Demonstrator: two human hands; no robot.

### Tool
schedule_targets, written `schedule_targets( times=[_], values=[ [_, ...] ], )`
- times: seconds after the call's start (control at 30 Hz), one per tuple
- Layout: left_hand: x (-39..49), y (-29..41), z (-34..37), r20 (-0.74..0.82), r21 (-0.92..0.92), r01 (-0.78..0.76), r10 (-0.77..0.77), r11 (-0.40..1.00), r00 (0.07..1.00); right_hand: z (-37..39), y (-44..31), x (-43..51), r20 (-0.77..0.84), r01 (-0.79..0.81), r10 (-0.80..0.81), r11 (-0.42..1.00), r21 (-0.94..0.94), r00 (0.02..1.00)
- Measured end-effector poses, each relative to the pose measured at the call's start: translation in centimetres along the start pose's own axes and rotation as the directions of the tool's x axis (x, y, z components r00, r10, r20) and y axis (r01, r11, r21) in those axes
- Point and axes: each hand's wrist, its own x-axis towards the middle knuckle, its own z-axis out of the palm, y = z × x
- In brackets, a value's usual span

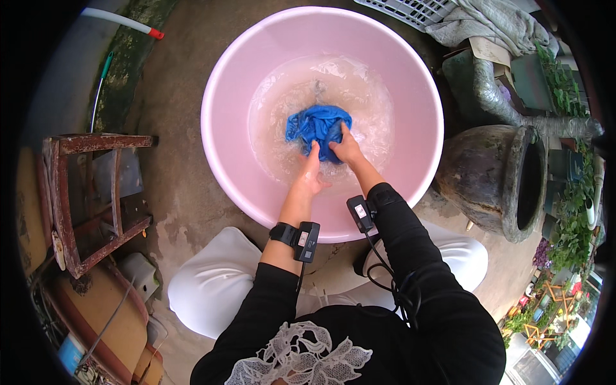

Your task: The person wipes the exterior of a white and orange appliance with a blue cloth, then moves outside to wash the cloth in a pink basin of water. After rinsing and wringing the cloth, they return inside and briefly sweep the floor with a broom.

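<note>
A wet, crumpled blue cloth [321, 124] lies bunched in shallow, cloudy water [274, 115] at the middle of a big pink plastic basin [231, 159]. My right hand [348, 147] grips the cloth's right side, with thumb and forefinger visible against the folds. At its lower left edge, the fingertips of my left hand [312, 171] touch the cloth, while the thumb points away to the right. Some left fingers are hidden behind the hand. Both wrists carry strapped black devices with cables.
Beside the basin on the right, a large brown glazed jar [481, 178] lies on its side. A worn wooden frame [65, 202] stands to the left. A white plastic crate [414, 12] and grey draped fabric [495, 29] sit at the upper right. My white-clad knees [211, 284] flank the basin's near rim.
</note>
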Motion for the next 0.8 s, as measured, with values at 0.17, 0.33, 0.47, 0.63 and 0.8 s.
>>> schedule_targets(
  times=[0.17, 0.33, 0.47, 0.63, 0.8],
  values=[
    [0.2, 1.8, -2.8, 0.191, -0.324, -0.156, 0.226, 0.933, 0.955, -0.8, -11.5, -11.2, 0.048, 0.094, -0.137, 0.857, 0.506, 0.989],
    [1.2, 0.8, -1.0, 0.035, -0.408, -0.487, 0.547, 0.772, 0.837, -5.2, -17.8, -10.3, -0.045, 0.048, -0.045, 0.997, 0.055, 0.998],
    [-0.2, 0.6, 0.8, -0.259, -0.222, -0.62, 0.567, 0.753, 0.782, -4.4, -16.9, -8.4, -0.155, -0.146, 0.154, 0.988, 0.057, 0.976],
    [-2.9, 1.4, 1.2, -0.262, -0.196, -0.622, 0.571, 0.758, 0.778, -2.1, -11.3, -9.4, -0.033, -0.013, 0.013, 1.0, -0.01, 0.999],
    [0.0, -1.8, 2.0, 0.086, 0.336, -0.488, 0.49, 0.806, 0.868, -5.7, -1.8, -0.2, -0.099, -0.104, 0.083, 0.969, -0.222, 0.992]
  ],
)
